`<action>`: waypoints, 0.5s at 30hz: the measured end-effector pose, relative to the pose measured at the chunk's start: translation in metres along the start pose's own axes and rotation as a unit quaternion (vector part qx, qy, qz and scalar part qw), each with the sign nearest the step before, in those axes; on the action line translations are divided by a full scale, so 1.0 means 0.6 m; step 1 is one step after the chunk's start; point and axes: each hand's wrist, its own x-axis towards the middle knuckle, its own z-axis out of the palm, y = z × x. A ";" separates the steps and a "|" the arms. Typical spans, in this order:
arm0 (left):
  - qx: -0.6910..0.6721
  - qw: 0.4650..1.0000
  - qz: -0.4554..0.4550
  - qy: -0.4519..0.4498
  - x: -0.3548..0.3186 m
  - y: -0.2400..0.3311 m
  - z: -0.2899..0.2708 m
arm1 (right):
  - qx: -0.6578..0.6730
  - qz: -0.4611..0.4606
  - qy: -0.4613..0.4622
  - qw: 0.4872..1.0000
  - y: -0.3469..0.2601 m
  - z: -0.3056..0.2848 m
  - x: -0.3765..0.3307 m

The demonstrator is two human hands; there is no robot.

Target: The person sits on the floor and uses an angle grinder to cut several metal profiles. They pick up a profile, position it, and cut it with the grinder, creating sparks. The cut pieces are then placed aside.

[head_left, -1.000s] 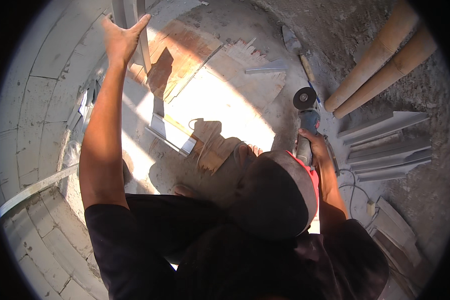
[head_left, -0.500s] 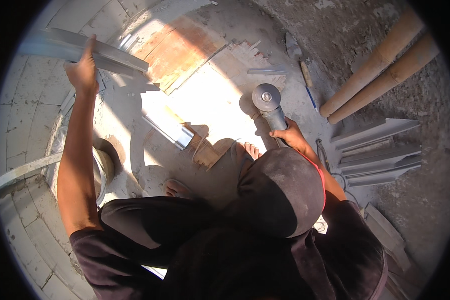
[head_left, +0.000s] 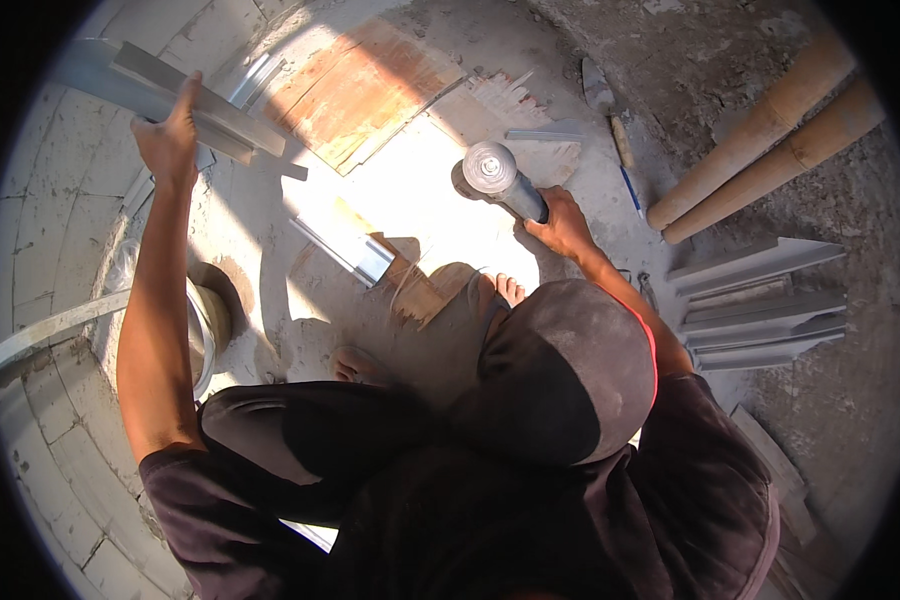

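My left hand (head_left: 168, 145) is closed around a long grey metal channel (head_left: 242, 116) at the upper left, with one finger laid along its upper side. The channel is held out across the block wall side, its near end pointing toward the boards. My right hand (head_left: 562, 225) grips the body of an angle grinder (head_left: 523, 197). The grinder's round disc (head_left: 490, 167) faces up over the sunlit floor, apart from the channel. A short piece of shiny metal channel (head_left: 346, 246) lies on the floor between my hands, beside a splintered wood strip (head_left: 418, 295).
An orange-brown board (head_left: 355, 95) lies at the far side. Bamboo poles (head_left: 765, 150) lean at the right, above several stacked metal profiles (head_left: 760, 305). A trowel (head_left: 621, 140) and a blue pen-like stick (head_left: 631, 190) lie near them. At the left stands a bucket (head_left: 206, 335).
My right hand has swung the grinder left and slightly away, and its disc now catches the sun. The left hand with the channel has barely moved.
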 end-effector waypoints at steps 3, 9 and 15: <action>-0.020 1.000 0.002 0.018 0.011 -0.041 -0.003 | -0.001 -0.013 -0.012 1.000 0.000 -0.017 0.007; 0.021 0.997 -0.026 0.063 0.005 -0.042 0.030 | 0.041 0.020 -0.077 0.996 -0.014 -0.055 0.012; 0.023 1.000 -0.016 0.014 0.014 -0.066 0.043 | 0.097 0.012 -0.098 0.990 0.059 -0.053 0.019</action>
